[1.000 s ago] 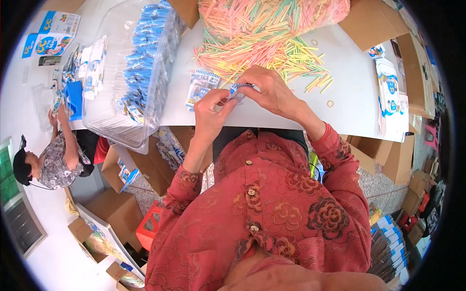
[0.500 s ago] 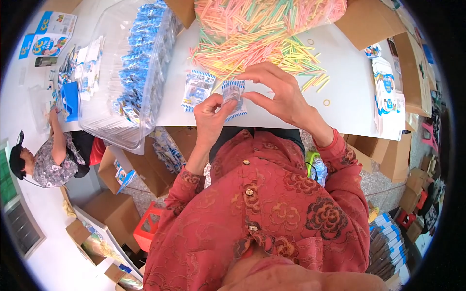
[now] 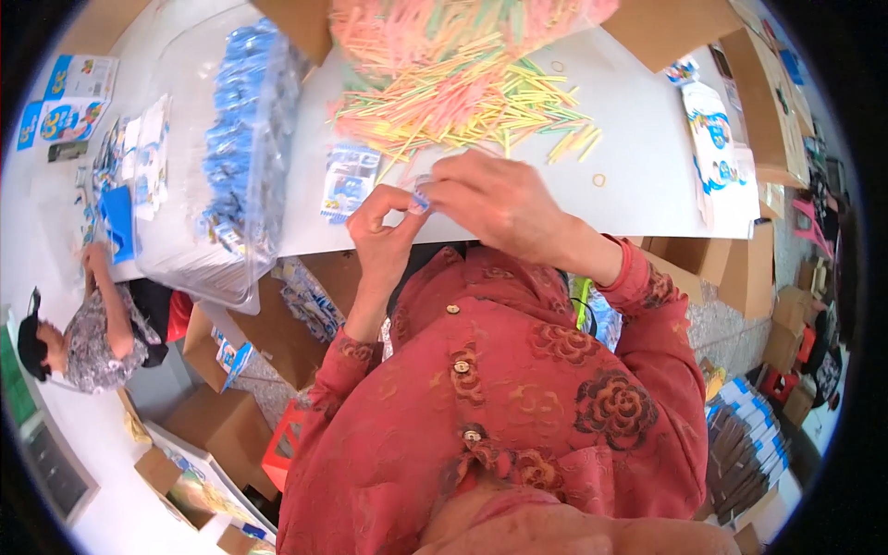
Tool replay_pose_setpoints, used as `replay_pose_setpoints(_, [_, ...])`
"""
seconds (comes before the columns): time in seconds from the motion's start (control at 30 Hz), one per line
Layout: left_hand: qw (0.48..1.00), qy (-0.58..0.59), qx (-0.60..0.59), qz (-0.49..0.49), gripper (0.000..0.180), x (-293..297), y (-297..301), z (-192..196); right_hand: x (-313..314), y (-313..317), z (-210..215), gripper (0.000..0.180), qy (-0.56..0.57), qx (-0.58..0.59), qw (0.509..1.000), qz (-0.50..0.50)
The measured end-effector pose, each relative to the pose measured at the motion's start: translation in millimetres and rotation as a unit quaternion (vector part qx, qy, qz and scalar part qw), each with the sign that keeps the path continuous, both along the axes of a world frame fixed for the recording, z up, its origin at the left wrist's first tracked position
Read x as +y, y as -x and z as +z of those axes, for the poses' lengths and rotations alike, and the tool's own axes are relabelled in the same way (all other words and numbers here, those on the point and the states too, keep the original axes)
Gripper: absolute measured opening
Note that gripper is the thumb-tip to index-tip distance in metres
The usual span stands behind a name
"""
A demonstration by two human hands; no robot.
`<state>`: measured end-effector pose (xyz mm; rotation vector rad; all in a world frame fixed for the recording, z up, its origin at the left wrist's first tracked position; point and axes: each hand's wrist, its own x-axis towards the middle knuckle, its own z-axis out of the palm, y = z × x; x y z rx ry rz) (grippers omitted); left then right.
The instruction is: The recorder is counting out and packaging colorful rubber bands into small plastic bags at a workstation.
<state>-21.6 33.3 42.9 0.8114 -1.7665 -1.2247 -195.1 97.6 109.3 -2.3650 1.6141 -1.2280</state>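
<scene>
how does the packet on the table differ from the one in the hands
The loose packet lies on the table; the held packet is pinched in the left hand. The loose packet shows most of its face, while the held packet is mostly hidden. Both show blue and white.

Printed lettering marks the blue-white box (image 3: 74,104) and the white packaging (image 3: 712,157).

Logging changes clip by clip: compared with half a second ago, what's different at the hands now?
The right hand, open beside the small packet before, has moved in toward the left hand, which keeps its pinch. The packet, spread out earlier, now shows only a small piece between the hands. The second packet and the pile of sticks lie as they were; only the view shifted around them.
</scene>
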Motion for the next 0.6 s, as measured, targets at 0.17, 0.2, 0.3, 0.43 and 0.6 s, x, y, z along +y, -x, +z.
replay_pose_setpoints(0.17, [0.999, 0.017, -0.027, -0.013, 0.011, 8, -3, 3, 8, -1, -8, 0.017, -0.047, 0.022, 0.999, 0.003])
replay_pose_setpoints(0.2, [0.999, 0.013, -0.039, -0.013, 0.011, 10, -2, 3, 8, 0, -8, 0.017, -0.049, 0.026, 0.998, -0.007])
replay_pose_setpoints(0.3, [0.997, -0.006, -0.063, -0.046, 0.012, 15, 1, 8, 10, 2, -11, 0.015, -0.079, 0.040, 0.996, -0.017])
replay_pose_setpoints(0.43, [0.991, 0.016, -0.126, -0.046, 0.016, 12, 2, 13, 14, -2, -16, 0.018, -0.085, 0.025, 0.996, -0.024])
replay_pose_setpoints(0.6, [0.993, 0.045, -0.108, -0.019, 0.020, 16, 8, 1, 16, -5, -18, 0.020, -0.085, 0.037, 0.995, -0.036])
